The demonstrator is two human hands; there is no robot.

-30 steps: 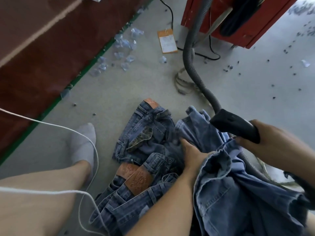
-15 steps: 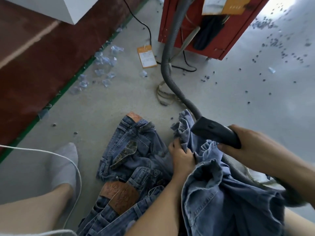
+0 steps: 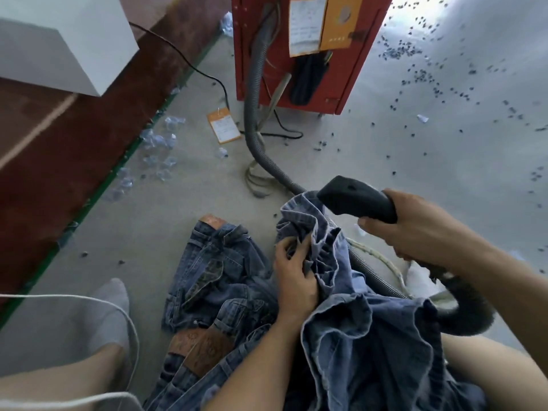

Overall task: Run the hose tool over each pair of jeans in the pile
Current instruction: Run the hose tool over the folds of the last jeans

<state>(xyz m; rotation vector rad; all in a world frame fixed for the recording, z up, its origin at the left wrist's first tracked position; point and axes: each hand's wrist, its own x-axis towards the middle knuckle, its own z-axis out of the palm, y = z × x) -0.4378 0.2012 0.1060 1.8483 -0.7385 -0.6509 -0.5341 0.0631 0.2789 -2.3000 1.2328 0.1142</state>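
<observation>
My right hand (image 3: 415, 229) grips the black nozzle of the hose tool (image 3: 355, 200), held just above the upper edge of a light blue pair of jeans (image 3: 355, 336) that lies over my lap. My left hand (image 3: 293, 274) clutches a bunched fold of that same pair near its top. A pile of darker jeans (image 3: 219, 289) with brown leather patches lies on the grey floor to the left. The grey ribbed hose (image 3: 255, 114) runs from the nozzle back to a red machine (image 3: 350, 72).
My socked left foot (image 3: 109, 310) and bare leg rest at lower left, with a white cord (image 3: 130, 324) looping over them. A white box (image 3: 59, 40) sits at upper left on the dark red floor. An orange tag (image 3: 224, 126), clear plastic scraps and dark specks litter the floor.
The view has tilted up, showing more of the red machine. My right hand has lifted the nozzle toward the top edge of the light jeans, and my left hand has slid up the fabric.
</observation>
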